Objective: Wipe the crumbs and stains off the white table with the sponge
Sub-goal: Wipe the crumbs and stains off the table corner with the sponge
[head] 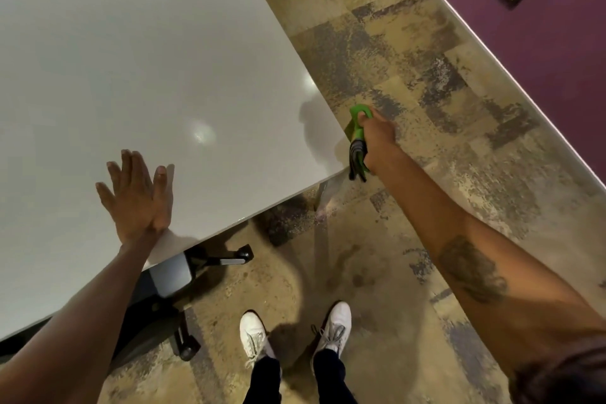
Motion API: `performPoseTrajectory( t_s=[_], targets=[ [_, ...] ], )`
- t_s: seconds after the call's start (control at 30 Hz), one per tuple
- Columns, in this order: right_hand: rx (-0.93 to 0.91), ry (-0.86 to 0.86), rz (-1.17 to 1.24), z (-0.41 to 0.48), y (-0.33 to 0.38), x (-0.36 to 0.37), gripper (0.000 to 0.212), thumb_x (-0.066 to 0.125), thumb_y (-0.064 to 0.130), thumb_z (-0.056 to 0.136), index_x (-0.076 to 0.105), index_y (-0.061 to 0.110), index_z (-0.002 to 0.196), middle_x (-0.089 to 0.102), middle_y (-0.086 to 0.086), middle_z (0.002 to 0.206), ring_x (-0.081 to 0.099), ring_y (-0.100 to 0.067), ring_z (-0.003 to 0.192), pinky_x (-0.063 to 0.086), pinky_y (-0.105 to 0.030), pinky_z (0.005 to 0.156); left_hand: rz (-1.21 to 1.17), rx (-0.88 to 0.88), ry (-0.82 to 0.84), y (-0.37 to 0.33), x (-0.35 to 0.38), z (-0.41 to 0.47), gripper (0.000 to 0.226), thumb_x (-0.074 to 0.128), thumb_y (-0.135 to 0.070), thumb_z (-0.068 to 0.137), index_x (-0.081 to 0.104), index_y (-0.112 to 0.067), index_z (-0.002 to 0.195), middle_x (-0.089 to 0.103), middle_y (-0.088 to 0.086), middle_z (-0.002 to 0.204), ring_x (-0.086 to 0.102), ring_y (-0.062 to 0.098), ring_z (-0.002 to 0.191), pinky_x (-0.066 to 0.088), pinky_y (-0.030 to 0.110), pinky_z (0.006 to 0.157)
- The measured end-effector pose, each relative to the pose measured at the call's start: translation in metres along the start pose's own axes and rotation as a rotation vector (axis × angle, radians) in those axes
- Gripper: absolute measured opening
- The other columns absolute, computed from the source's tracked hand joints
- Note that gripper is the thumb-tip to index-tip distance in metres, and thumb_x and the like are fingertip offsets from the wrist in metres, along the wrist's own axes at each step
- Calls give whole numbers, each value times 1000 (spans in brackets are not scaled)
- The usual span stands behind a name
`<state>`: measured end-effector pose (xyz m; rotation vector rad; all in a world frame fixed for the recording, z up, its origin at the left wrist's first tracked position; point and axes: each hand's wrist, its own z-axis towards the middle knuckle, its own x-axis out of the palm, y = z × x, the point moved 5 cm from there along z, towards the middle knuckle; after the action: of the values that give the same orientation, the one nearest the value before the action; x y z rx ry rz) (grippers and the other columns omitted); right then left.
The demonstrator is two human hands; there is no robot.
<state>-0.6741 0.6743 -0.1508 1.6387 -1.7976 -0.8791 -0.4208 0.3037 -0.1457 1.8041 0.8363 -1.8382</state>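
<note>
Both forearms are bare, with no sleeves reaching the wrists and no watch, ring or band showing on the left hand (136,197) or the right hand (377,138). A dark, blurred tattoo (472,272) marks the right forearm. Dark trousers (296,380) cover the legs, and white lace-up sneakers (252,336) with pale laces are on both feet.

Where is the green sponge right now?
In the head view, the green sponge is gripped in the right hand, just off the white table's right edge, near its corner.
</note>
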Motion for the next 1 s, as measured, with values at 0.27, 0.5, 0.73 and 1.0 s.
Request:
performPoseTrajectory(
  t_s=[0.27,0.5,0.73,1.0],
  targets=[
    [-147,-231,-116,18,8,33,33,52,18,97,68,27,124,66,-3,128,62,-24,112,54,-38,97,-34,5,1,3,2,1,71,18,-56,106,25,-7,157,22,10,167,15,35,154,12,63,120],
    [-236,-252,-195,37,39,81,36,49,25,94,66,23,126,63,-7,132,58,-30,119,49,-44,104,-20,1,15,2,1,3,76,13,-61,104,24,-9,159,19,9,169,12,33,156,8,58,122],
    [-231,-313,-131,56,60,115,40,48,14,96,57,12,135,57,-14,137,57,-32,120,49,-40,101,-44,-11,12,1,1,1,89,-1,-70,97,18,-12,162,11,1,172,3,24,159,-3,51,125],
    [-396,-298,-225,59,86,158,32,47,25,101,63,3,119,65,-12,117,60,-29,108,43,-32,89,-122,-54,61,-2,-7,3,94,-3,-75,94,17,-14,162,11,0,171,1,23,159,1,55,127]
  ],
)
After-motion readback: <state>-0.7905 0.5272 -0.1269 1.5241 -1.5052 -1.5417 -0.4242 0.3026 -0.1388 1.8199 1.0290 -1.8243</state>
